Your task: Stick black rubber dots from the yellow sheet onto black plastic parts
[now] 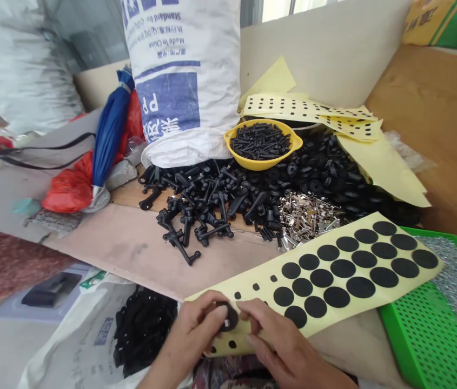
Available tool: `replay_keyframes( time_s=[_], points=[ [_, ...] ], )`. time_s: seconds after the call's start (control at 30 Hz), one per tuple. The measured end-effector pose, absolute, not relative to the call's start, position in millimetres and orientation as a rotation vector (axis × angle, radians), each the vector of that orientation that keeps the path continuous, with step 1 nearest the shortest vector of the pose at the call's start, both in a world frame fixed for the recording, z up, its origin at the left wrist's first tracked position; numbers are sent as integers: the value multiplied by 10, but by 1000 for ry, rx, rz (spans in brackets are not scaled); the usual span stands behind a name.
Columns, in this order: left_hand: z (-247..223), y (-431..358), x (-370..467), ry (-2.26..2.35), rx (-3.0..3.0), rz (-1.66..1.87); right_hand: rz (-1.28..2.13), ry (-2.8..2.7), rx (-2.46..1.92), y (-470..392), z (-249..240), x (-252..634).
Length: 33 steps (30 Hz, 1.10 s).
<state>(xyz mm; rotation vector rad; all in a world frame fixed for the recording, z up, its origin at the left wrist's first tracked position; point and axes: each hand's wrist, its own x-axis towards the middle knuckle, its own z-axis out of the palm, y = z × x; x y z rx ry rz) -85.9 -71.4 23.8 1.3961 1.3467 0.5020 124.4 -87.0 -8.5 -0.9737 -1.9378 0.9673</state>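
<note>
The left hand (200, 326) reaches up from the bottom of the view, its forearm slanting to the right and its wrist fairly straight. Its thumb lies along the near face of a black disc (230, 319) and the bent forefinger curls over the top, so the 2 are clamped on it. The disc is held up at the near edge of the bench (125, 246), over the lower left end of a yellow sticker sheet (248, 276).

The right hand (279, 337) comes in from the lower right, forearm slanting to the left, back of the hand upward. Its fingers bend inward, with the forefinger's tip just beside the disc's right edge; I cannot tell whether it touches, or whether these fingers grip anything.

The sheet slants up to the right across the bench's near edge, with 3 rows of round black stickers (342, 268) on its right part. Its upper right end lies over the edge of a green basket (409, 329). Farther back on the bench are black levers (187, 229), metal clips (307, 216) and a yellow bowl (258, 163).
</note>
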Motion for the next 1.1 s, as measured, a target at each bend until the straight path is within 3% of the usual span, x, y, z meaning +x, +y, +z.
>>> replay_keyframes(
  time_s=[0.1, 0.2, 0.33, 0.43, 0.53, 0.73, 1.1],
  points=[
    [418, -713, -1354, 1652, 1826, 296, 630, -2026, -1117, -802, -170, 1492],
    [477, -737, -1551, 2011, 2236, 302, 225, -2048, -1327, -721, -290, 1737],
    [326, -737, -996, 1550, 2615, 441, -26, -2170, -1425, -683, -447, 1811],
    [137, -676, -380, 1176, 2701, 299, -28, -2198, -1470, -697, -526, 1769],
    [-31, -611, -38, 1104, 2777, 167, 57, -2144, -1486, -715, -548, 1756],
    [-138, -591, -17, 1129, 2838, 176, 333, -2059, -1397, -739, -440, 1824],
    [-128, -582, -2, 1108, 2845, 175, 278, -2097, -1492, -686, -433, 1783]
  ],
)
